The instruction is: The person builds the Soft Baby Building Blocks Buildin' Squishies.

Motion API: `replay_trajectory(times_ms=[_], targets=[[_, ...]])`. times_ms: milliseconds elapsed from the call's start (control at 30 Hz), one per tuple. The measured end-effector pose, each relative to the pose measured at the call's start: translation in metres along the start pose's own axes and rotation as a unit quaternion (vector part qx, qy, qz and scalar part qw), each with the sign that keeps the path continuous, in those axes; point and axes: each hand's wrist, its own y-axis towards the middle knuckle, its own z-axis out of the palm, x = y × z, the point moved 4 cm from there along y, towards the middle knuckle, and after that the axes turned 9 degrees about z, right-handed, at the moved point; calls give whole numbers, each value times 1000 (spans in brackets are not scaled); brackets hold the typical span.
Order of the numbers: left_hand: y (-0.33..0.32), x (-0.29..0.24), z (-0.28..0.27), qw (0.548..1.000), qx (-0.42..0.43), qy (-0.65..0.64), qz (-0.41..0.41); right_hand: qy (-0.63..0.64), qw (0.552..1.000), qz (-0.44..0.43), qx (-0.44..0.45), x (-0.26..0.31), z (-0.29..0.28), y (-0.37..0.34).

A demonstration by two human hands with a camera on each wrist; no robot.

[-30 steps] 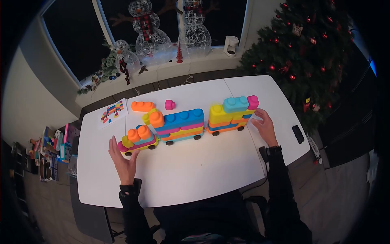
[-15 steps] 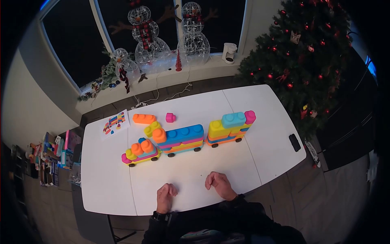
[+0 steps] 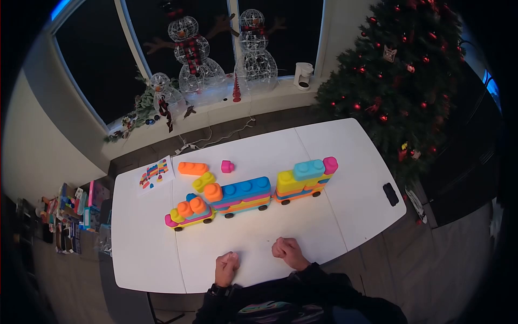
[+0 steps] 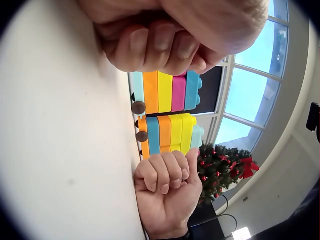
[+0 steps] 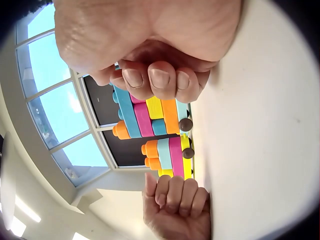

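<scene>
My left hand [image 3: 226,268] rests on its side on the white table near the front edge, fingers curled in toward the palm and nothing held. A short way to its right, my right hand [image 3: 290,252] lies the same way, also curled and without anything in it. Beyond both hands stands a toy block train: a small front car [image 3: 189,214] at left, a middle car with a long blue block [image 3: 245,189] on top, and a rear car [image 3: 299,186] topped by light blue and pink blocks. Its wheels [image 4: 138,107] show in the left wrist view. Neither hand touches the train.
Behind the train lie an orange block [image 3: 192,168], a yellow-green block [image 3: 203,182] and a pink block [image 3: 227,166]. A printed picture sheet [image 3: 156,174] lies at the far left, a black object [image 3: 390,194] at the right edge. A decorated tree [image 3: 388,70] stands behind.
Both hands have drawn back from the two ends of the train to the table's near edge, and their fingers have curled in. The train stands where it was.
</scene>
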Motion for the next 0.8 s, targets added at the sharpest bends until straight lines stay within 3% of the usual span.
replay_trajectory(times_ms=[67, 400, 500, 800], targets=[[2, -2, 1, 1000, -10, -11, -23, -27, 999, 18, -36, -2, -3, 1], [1, -1, 1, 993, -59, -68, -70, -97, 994, 35, -45, 0, -5, 0], [-1, 7, -1, 996, -41, -58, -60, -85, 995, 31, -33, 4, -6, 0], [2, 2, 1, 998, -29, 12, -54, -215, 974, 39, -55, 15, 1, -3]])
